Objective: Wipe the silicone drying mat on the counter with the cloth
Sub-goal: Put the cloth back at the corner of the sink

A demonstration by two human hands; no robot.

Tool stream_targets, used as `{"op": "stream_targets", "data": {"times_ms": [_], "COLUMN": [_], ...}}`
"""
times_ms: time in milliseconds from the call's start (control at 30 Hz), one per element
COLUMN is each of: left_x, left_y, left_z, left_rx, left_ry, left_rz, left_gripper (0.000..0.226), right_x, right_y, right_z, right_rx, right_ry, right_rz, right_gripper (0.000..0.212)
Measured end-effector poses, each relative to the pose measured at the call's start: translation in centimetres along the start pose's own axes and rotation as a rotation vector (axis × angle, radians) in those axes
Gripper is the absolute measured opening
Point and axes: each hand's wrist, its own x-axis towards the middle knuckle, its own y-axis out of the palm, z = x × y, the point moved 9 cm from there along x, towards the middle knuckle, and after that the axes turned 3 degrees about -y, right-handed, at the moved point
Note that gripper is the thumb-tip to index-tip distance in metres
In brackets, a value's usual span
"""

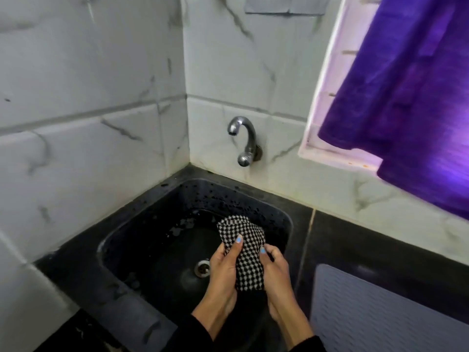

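Note:
A black-and-white checked cloth (247, 252) is bunched between both my hands above the black sink basin. My left hand (224, 269) grips its left side with the thumb on top. My right hand (275, 271) grips its right side. The grey ribbed silicone drying mat (385, 316) lies flat on the black counter at the lower right, apart from my hands; its right part runs out of view.
The black sink (121, 240) has water drops on its walls and a metal drain (202, 268) just left of my left hand. A chrome tap (243, 139) juts from the tiled wall with no water running. A purple towel (406, 102) hangs at a window, upper right.

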Motion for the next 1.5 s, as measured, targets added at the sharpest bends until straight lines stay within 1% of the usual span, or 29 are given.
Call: {"op": "stream_targets", "data": {"times_ms": [133, 200, 300, 400, 467, 600, 700, 800, 900, 1000, 1067, 1133, 1233, 1400, 1500], "left_x": [5.2, 8.3, 13.2, 18.5, 22.1, 30.0, 36.2, 41.2, 44.9, 46.1, 45.7, 45.0, 43.5, 39.1, 34.7], "left_y": [-4.3, -6.4, -9.5, -11.5, -12.3, -12.9, -12.6, -12.3, -12.5, -13.3, -13.2, -13.0, -12.6, -12.0, -10.4], "left_z": [-4.5, -5.8, -7.5, -9.3, -10.8, -13.3, -14.9, -16.3, -16.9, -17.1, -17.4, -17.6, -18.0, -20.0, -21.8], "left_rx": [0.024, 0.047, 0.051, 0.06, 0.076, 0.087, 0.105, 0.21, 0.371, 0.536, 0.619, 0.665, 0.65, 0.554, 0.49], "left_ry": [0.015, 0.0, -0.038, -0.083, -0.069, -0.061, -0.058, -0.018, 0.036, 0.068, 0.111, 0.139, 0.163, 0.187, 0.289], "left_rz": [-0.045, -0.07, -0.154, -0.188, -0.211, -0.244, -0.229, -0.233, -0.28, -0.352, -0.362, -0.351, -0.327, -0.361, -0.345], "left_gripper": [0.028, 0.022, 0.027, 0.023, 0.018, 0.011, 0.016, 0.019, 0.02, 0.033, 0.042, 0.045, 0.043, 0.036, 0.031], "right_x": [3.2, 5.2, 8.4, 13.0, 16.4, 24.2, 30.5, 35.6, 38.9, 40.2, 40.5, 40.6, 40.1, 36.0, 31.2], "right_y": [8.4, 11.8, 15.6, 18.5, 20.5, 24.3, 26.3, 28.0, 29.0, 29.4, 29.5, 29.6, 29.6, 28.0, 25.1], "right_z": [-0.9, -1.6, -2.3, -3.2, -3.3, -2.9, -2.8, -2.1, -1.6, -2.2, -2.5, -2.4, -1.6, 1.7, 4.2], "right_rx": [0.048, 0.109, 0.194, 0.161, 0.084, -0.16, -0.348, -0.465, -0.611, -0.739, -0.866, -0.923, -0.946, -0.906, -0.832], "right_ry": [0.099, 0.158, 0.235, 0.274, 0.234, 0.1, 0.011, -0.094, -0.178, -0.228, -0.258, -0.281, -0.286, -0.339, -0.376], "right_rz": [0.213, 0.266, 0.261, 0.215, 0.202, 0.171, 0.121, 0.067, -0.003, -0.028, -0.013, 0.012, 0.059, 0.105, 0.128], "right_gripper": [0.022, 0.023, 0.019, 0.016, 0.014, 0.014, 0.018, 0.012, 0.021, 0.028, 0.027, 0.024, 0.023, 0.025, 0.022]}}
